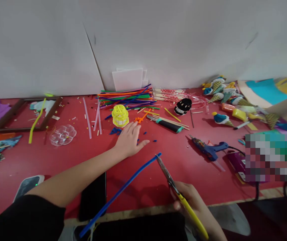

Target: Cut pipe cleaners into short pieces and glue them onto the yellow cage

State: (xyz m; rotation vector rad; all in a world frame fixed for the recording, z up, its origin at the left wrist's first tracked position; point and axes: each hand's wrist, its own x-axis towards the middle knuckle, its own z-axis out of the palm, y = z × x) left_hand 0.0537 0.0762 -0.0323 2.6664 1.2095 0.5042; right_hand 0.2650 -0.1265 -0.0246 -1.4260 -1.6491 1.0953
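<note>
My left hand (pixel 129 140) is stretched flat over the red table with its thumb spread out. Its fingertips lie between a small heap of blue cut pieces (pixel 115 131) and some orange pieces (pixel 138 119). A yellow model with a rounded top (pixel 120 115) stands just beyond it. My right hand (pixel 187 197) grips yellow-handled scissors (pixel 170 180). At their blade tips is the upper end of a long blue pipe cleaner (pixel 125 184). This pipe cleaner slants down left past the table edge. Whether the blades are pinching it, I cannot tell.
Behind are a pile of coloured pipe cleaners (pixel 127 98), a black model (pixel 183 106) and a utility knife (pixel 168 125). A blue glue gun (pixel 210 149) with a cord lies right. A black phone (pixel 93 197) lies under my left forearm; a clear flower-shaped tray (pixel 63 135) sits left.
</note>
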